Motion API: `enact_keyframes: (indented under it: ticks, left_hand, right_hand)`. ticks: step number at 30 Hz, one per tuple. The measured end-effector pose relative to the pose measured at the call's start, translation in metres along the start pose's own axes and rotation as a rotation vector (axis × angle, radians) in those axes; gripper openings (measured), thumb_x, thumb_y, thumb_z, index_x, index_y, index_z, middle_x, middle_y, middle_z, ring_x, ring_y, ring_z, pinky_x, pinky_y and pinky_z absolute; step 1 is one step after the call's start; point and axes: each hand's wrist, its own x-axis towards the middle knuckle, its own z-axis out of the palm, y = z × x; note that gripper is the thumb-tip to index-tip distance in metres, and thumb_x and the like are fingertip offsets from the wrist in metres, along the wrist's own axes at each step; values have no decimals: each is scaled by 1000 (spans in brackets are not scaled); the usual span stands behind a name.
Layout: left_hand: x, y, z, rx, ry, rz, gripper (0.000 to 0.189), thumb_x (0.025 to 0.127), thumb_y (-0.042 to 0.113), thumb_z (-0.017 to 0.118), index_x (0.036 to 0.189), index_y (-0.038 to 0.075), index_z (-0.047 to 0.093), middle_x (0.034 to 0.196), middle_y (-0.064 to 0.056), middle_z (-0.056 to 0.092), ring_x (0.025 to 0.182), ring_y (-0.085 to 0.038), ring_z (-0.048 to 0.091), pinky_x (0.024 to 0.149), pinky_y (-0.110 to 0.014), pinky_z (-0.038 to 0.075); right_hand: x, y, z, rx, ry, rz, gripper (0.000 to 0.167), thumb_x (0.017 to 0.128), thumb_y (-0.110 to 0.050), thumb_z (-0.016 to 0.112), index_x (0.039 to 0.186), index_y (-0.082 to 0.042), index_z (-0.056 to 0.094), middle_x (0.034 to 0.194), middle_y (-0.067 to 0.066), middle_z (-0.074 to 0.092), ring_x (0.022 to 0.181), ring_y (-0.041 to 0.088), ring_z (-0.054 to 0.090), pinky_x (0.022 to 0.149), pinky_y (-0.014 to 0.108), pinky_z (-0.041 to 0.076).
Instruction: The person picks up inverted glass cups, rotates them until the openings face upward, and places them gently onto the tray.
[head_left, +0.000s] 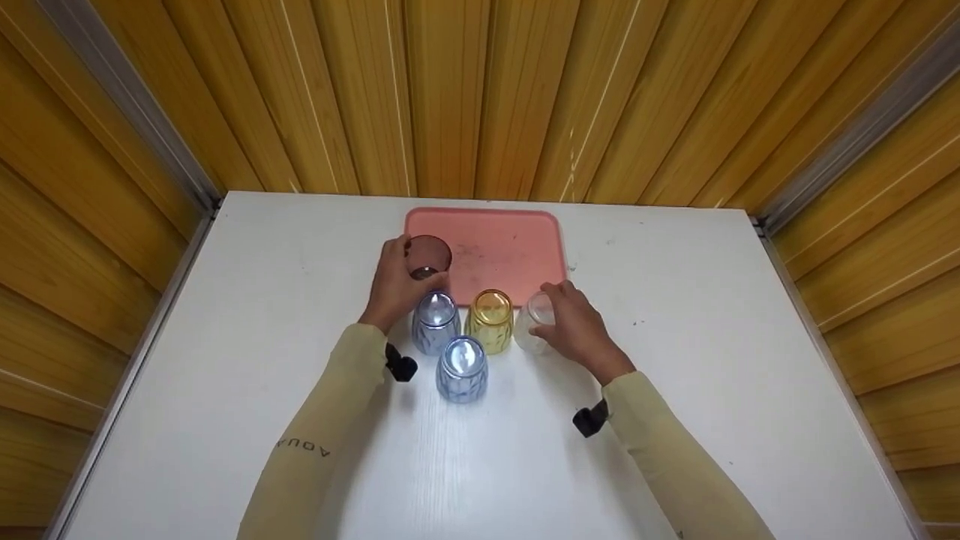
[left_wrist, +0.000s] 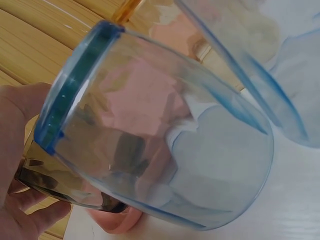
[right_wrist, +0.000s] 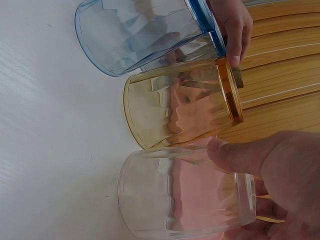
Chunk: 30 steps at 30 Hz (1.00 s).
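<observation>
My left hand [head_left: 397, 285] grips a dark purplish-brown glass [head_left: 428, 253] over the left part of a pink tray [head_left: 517, 247]; whether the glass touches the tray I cannot tell. At the right, my right hand [head_left: 576, 324] holds a clear glass [right_wrist: 170, 195] between thumb and fingers near its base, which faces up. A yellow glass [head_left: 491, 322] stands upside down beside it. Left of that is an upside-down blue glass [head_left: 436, 324], close by the left thumb. Nearer the camera stands another upside-down blue glass [head_left: 462, 371].
The tray lies flat at the back of a white table [head_left: 465, 465]. Wood-look panels [head_left: 450, 97] wall the back and both sides. Small black wrist cameras [head_left: 403, 365] hang under both sleeves.
</observation>
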Motion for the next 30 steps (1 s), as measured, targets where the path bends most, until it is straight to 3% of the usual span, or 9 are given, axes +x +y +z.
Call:
enact_keyframes:
  ticks: [11, 22, 30]
  left_hand:
    - [0, -8, 3, -16, -10, 24, 94, 76, 44, 78, 149, 21, 24, 147, -6, 36, 136, -25, 40, 112, -47, 39]
    - [0, -6, 2, -48, -44, -18, 98, 76, 44, 78, 152, 26, 18, 151, -5, 32, 139, -28, 36, 113, -51, 36]
    - [-2, -4, -2, -33, -45, -2, 98, 76, 47, 77, 152, 30, 18, 152, -3, 31, 140, -27, 35, 113, -52, 36]
  right_hand:
    - [2, 3, 3, -90, 24, -27, 73, 80, -23, 79, 141, -9, 41, 132, 14, 48, 122, 33, 51, 101, 49, 48]
    - [3, 5, 2, -44, 10, -8, 75, 80, -22, 79, 143, -10, 40, 141, 14, 45, 129, 32, 47, 106, 47, 45]
    - [3, 5, 1, -10, 0, -3, 75, 80, -23, 79, 143, -9, 41, 144, 12, 44, 133, 30, 45, 109, 47, 42]
